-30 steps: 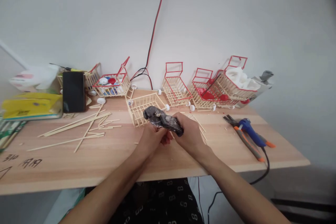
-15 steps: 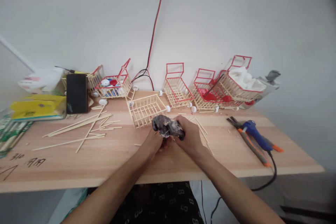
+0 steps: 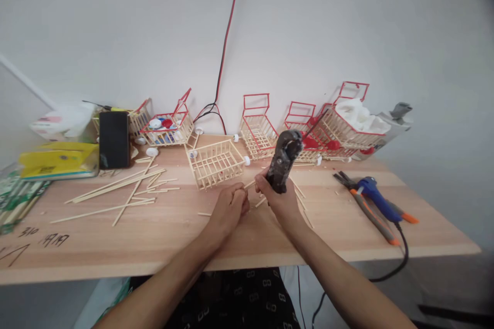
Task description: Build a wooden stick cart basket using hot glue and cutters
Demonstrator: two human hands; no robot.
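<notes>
left hand (image 3: 230, 207): fingers pinched | right hand (image 3: 278, 199): fist closed, raised

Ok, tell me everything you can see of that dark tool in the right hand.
The dark tool is a grimy grey-black glue gun, its body crusted with pale dried residue. The right hand grips its lower end, so it stands nearly upright, leaning slightly right, with its rounded head uppermost in front of the red-rimmed stick baskets. It is lifted off the wooden table. No cord is visible on it. The left hand is apart from it, pinching a thin wooden stick.
</notes>
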